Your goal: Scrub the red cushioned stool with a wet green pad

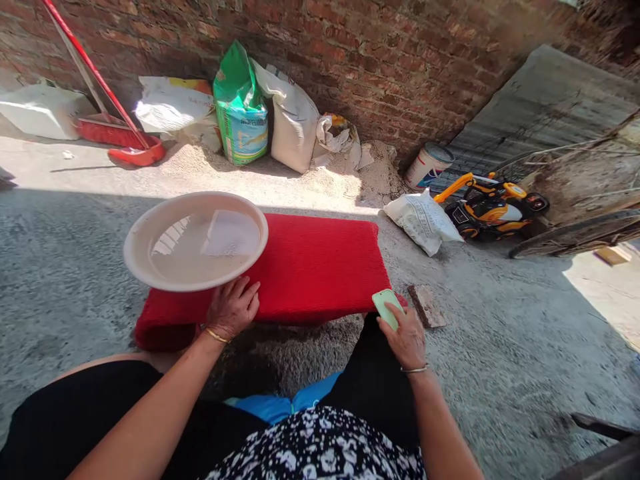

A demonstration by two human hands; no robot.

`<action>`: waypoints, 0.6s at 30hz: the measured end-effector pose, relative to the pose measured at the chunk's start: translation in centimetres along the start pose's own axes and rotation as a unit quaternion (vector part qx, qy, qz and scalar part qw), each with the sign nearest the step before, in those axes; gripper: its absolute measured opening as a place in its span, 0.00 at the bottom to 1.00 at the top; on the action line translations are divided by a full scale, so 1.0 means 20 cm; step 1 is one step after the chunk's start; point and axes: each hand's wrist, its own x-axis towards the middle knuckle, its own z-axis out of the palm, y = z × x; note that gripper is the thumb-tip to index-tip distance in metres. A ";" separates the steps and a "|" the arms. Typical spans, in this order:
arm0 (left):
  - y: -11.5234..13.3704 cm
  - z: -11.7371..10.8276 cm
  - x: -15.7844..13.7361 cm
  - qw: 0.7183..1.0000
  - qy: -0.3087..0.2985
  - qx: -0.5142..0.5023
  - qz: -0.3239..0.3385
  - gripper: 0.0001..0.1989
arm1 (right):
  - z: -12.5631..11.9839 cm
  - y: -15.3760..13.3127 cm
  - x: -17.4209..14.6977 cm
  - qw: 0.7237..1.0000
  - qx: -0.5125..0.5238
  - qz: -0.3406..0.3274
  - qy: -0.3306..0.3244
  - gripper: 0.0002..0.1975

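A thick red rug point(320, 263) lies over a low support in front of me, its left end folded under. On its left part stands a wide pale basin point(150, 267) with clear water in it. My left hand point(233, 307) rests on the rug's near edge just below the basin rim, fingers stretched out and holding nothing. At the rug's near right corner my right hand point(406, 333) grips a light green scrubbing brush point(386, 307), rounded and oblong with a small hole near one end. Any bristles on its underside are hidden.
Beyond the rug, a green sack point(243, 113) and a white sack point(295, 127) lean on the brick wall. A red dustpan point(137, 155) is at left. At right are a brick piece point(427, 307), a white bag point(423, 220) and a toy excavator point(490, 207).
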 end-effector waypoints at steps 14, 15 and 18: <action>0.02 -0.01 0.01 0.999 -0.003 -0.041 -0.024 0.15 | -0.05 0.24 0.01 0.994 0.046 0.095 -0.022 0.24; 0.03 -0.01 0.01 0.999 -0.002 -0.039 -0.025 0.15 | -0.07 0.24 0.01 0.994 0.054 0.096 -0.020 0.24; 0.03 0.00 0.01 0.998 0.003 -0.046 -0.030 0.15 | -0.15 0.19 0.03 0.992 0.075 0.095 -0.018 0.26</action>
